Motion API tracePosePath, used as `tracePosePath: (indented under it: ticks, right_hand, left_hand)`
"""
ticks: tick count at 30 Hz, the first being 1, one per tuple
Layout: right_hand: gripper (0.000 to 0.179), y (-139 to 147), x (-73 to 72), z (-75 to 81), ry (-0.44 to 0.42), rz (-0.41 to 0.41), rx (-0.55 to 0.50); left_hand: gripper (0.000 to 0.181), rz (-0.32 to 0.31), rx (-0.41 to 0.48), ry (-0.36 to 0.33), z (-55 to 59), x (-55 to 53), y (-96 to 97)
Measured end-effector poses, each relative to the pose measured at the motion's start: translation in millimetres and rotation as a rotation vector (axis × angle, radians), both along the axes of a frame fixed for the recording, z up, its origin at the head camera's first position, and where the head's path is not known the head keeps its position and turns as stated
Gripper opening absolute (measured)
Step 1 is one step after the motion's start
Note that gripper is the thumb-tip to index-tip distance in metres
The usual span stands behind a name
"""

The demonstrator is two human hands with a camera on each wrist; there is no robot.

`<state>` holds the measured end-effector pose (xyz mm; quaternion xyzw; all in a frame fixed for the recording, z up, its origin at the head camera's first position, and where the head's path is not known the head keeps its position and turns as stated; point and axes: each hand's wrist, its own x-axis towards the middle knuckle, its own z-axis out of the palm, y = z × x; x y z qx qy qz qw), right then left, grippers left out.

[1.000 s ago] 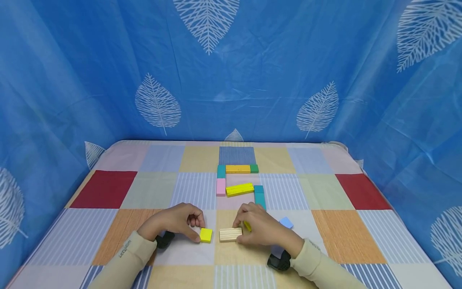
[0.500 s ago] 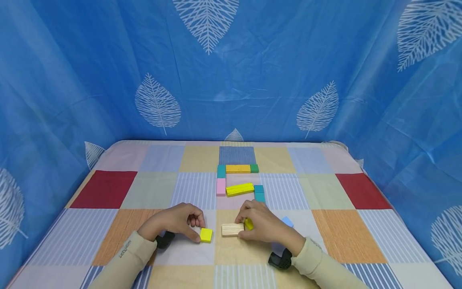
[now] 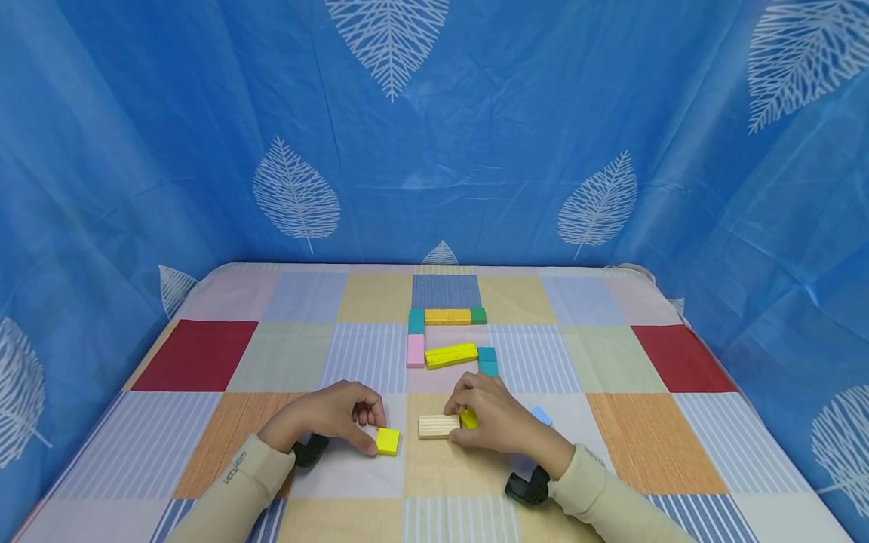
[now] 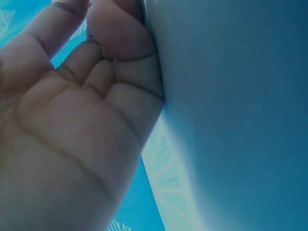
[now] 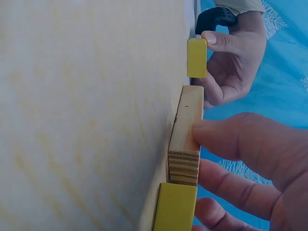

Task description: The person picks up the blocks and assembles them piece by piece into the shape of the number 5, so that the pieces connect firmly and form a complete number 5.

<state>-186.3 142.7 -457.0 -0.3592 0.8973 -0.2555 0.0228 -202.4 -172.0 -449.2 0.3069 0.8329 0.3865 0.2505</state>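
Note:
My left hand [image 3: 333,411] pinches a small yellow block [image 3: 388,442] between thumb and finger on the cloth, left of centre. In the right wrist view this yellow block [image 5: 197,57] stands beyond the plain one. My right hand [image 3: 501,418] grips a plain wooden block [image 3: 436,427] at its right end, thumb on the near side and a finger on the far side. Against that end sits another yellow block [image 5: 175,207], partly under the right palm in the head view. The left wrist view shows the left palm [image 4: 72,130] and bent fingers, but no block.
Beyond the hands lie teal [image 3: 416,321], orange [image 3: 447,317], green [image 3: 478,316], pink [image 3: 416,351] and long yellow [image 3: 451,355] blocks. More teal blocks [image 3: 487,360] lie beside the yellow ones. A light blue block [image 3: 541,415] is partly hidden behind the right hand.
The right hand has slid the plain wooden block away from me and slightly right, up beside the yellow block under the palm. The left hand and its yellow block have stayed put.

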Motion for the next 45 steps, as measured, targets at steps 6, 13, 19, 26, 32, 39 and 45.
tracePosePath:
  ticks: [6, 13, 19, 26, 32, 39, 45]
  right_hand:
    - [0.017, 0.8, -1.3, -0.8, -0.001, -0.001, 0.011]
    - [0.018, 1.0, -0.9, 0.9, -0.009, -0.003, 0.014]
    - [0.019, 4.6, -2.5, 4.3, -0.032, 0.006, -0.003]
    - [0.019, 27.3, -12.9, 15.1, -0.105, 0.048, -0.092]
    - [0.015, 56.1, -22.9, 19.8, -0.104, 0.068, -0.18]
    - [0.015, 84.9, -26.5, 19.6, -0.158, 0.065, -0.222]
    - [0.02, 113.3, -35.7, 8.4, -0.355, 0.127, -0.253]
  left_hand:
    - [0.022, 0.001, -0.001, -0.002, 0.2, -0.4, 0.2]
    - [0.022, -0.001, 0.001, -0.005, -0.6, -0.8, -0.1]
    - [0.022, 0.004, -0.003, -0.009, 0.3, -1.5, -0.1]
    - [0.022, -0.003, -0.001, -0.011, -1.3, -2.6, -1.1]
    - [0.022, 0.002, 0.001, -0.016, -2.1, -1.6, -0.6]
    - [0.022, 0.002, 0.004, -0.015, -1.8, -1.2, 0.6]
    - [0.022, 0.01, 0.001, -0.018, -2.5, -1.0, -0.4]
